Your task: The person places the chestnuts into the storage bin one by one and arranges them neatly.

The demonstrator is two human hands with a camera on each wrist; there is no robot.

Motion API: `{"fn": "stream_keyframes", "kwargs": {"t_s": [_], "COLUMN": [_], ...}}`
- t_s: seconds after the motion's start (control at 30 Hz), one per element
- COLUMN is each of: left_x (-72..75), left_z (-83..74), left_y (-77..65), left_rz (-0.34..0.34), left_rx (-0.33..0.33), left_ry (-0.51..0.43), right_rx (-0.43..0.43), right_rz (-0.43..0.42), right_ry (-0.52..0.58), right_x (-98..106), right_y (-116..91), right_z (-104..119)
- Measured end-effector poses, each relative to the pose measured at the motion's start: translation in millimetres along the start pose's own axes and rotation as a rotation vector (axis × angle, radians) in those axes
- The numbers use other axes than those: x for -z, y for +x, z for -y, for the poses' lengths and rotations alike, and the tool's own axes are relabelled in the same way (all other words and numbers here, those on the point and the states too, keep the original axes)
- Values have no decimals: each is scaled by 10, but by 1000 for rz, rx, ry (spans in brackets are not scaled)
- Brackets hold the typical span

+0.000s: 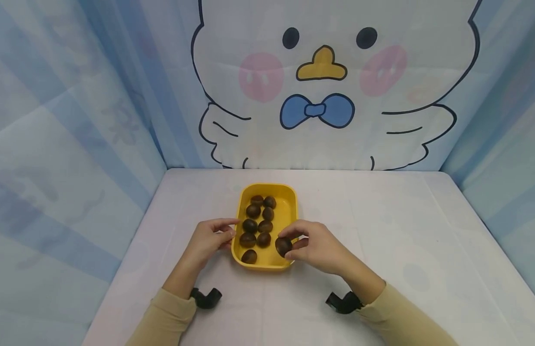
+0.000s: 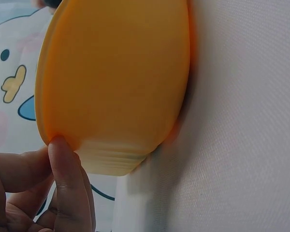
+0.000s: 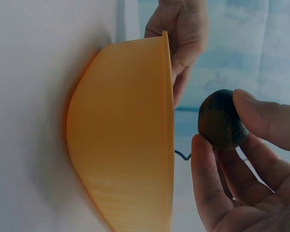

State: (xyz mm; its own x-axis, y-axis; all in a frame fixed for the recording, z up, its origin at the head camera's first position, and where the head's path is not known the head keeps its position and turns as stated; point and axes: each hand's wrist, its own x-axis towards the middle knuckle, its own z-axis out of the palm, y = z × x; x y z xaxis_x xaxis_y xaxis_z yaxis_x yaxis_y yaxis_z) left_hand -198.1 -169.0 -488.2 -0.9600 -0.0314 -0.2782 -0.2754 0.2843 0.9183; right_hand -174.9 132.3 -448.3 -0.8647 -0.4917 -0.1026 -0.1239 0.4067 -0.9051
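Note:
A yellow tray stands on the table with several dark brown chestnuts in it, mostly in two rough columns along its left and middle. My left hand pinches the tray's left rim; the left wrist view shows its thumb against the outer wall. Over the tray's right front part, my right hand holds one chestnut between thumb and fingers. That chestnut is above rim height, apart from the tray wall in the right wrist view.
The tray rests on a white cloth-covered table. Behind stands a curtain with a cartoon bird, and blue-white curtains hang at both sides. Black bands with small devices sit on both wrists.

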Motion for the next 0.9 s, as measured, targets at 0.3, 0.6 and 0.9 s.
{"fn": "stream_keyframes", "kwargs": {"t_s": [0.3, 0.6, 0.9], "left_x": [12, 14, 17], "left_z": [19, 21, 29], "left_y": [11, 5, -5], "left_rz": [7, 12, 15], "left_rx": [-17, -18, -22], "left_ry": [-9, -8, -13], "right_rx": [58, 57, 3], "right_rz": [-17, -23, 1], "right_ry": [-66, -201, -375], "right_x": [-172, -339, -452], "right_y": [207, 346, 475], "right_z": [60, 59, 68]}}
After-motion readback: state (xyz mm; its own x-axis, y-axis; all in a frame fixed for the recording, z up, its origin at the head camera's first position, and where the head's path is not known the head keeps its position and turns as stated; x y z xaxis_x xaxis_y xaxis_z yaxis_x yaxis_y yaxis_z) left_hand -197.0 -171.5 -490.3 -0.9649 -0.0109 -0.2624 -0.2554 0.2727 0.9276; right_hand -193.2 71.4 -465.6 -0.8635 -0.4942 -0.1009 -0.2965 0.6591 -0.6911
